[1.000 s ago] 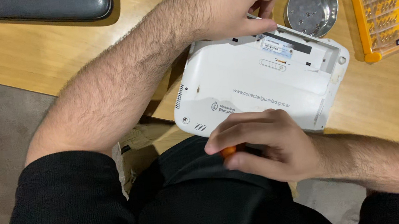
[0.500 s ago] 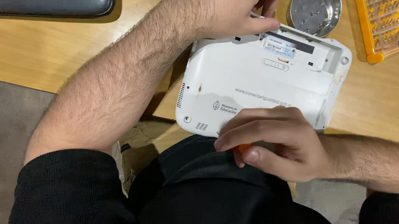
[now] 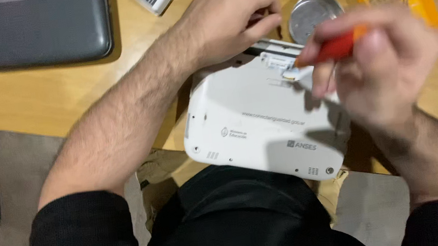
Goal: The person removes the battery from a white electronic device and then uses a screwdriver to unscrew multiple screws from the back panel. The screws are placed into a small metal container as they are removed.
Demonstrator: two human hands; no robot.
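Two hands, left hand [image 3: 229, 20] steadying one white laptop [image 3: 262, 118], right hand [image 3: 382, 60] gripping one orange screwdriver [image 3: 334, 49]

your one head camera looks steeply down from close above the white laptop [image 3: 265, 120], which fills the middle, the wooden table [image 3: 51, 98] edge crossing behind it.
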